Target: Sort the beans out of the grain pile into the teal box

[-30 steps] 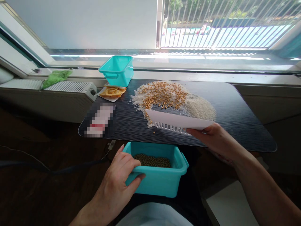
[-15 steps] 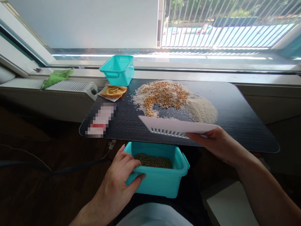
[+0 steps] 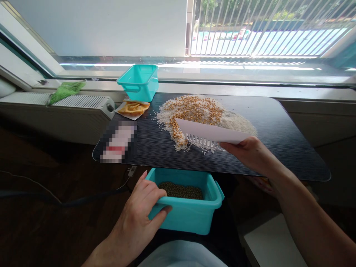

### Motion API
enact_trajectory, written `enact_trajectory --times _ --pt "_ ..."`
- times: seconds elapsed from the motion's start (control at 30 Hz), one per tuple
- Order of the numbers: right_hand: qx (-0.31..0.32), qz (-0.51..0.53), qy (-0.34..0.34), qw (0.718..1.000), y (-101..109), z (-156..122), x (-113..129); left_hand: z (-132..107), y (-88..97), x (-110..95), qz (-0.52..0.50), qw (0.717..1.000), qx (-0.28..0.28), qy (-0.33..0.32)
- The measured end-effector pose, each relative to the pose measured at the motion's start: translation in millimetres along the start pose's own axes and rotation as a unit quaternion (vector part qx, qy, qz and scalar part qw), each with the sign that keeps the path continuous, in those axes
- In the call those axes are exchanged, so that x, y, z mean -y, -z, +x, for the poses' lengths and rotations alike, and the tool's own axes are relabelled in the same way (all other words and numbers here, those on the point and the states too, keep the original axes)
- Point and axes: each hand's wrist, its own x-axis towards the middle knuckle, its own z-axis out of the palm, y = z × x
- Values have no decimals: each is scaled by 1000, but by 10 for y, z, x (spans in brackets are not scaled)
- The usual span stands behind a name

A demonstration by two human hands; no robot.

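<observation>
My left hand [image 3: 148,202] grips the near left rim of a turquoise plastic bin [image 3: 191,213], which sits below the table's front edge. Small greenish-brown peas [image 3: 182,190] cover its bottom. In my right hand [image 3: 247,152] is a white card-like sheet [image 3: 213,130] with a row of slots along its lower edge, pinched at its right end. The sheet is tilted over the front of a spread of white rice [image 3: 241,124] mixed with yellow peas [image 3: 191,107], hiding part of it. Whether it touches the grains I cannot tell.
Another turquoise bin [image 3: 140,83] stands at the back left of the black table [image 3: 292,148]. Before it lies a flatbread-like piece on paper [image 3: 133,108], then a blurred flat item [image 3: 119,142]. A green cloth [image 3: 66,91] rests on the radiator [image 3: 86,102]. The window is behind.
My right hand has moved the slotted sheet away from me and upward in view, from the table's front edge to over the grains. My left hand stays on the bin.
</observation>
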Motion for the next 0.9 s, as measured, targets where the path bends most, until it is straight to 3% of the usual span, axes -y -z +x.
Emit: enact_trajectory --times 0.23,0.37,0.9 --pt "35 27 -24 999 30 -94 88 7 -4 -7 -9 1000 2 8" --pt "23 32 -45 998 85 -143 164 6 -3 2 -11 1000 3 3" --pt "33 59 -46 997 58 -184 101 4 -7 5 -6 1000 4 -7"
